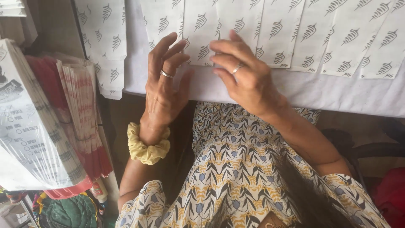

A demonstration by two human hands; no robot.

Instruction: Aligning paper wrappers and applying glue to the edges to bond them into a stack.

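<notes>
Patterned dress cloth [236,169] fills the near view, with a yellow scrunchie [147,147] on the left wrist. Beyond it, the left hand [164,90] rests open-fingered, holding nothing, at the edge of the white table cover [295,90]. The right hand [244,76] curls its fingertips onto one white printed paper strip [202,31]. About eight such strips lie overlapping in a row, long axes running away from the table edge. Bundled printed paper bags [33,126] stand at left.
</notes>
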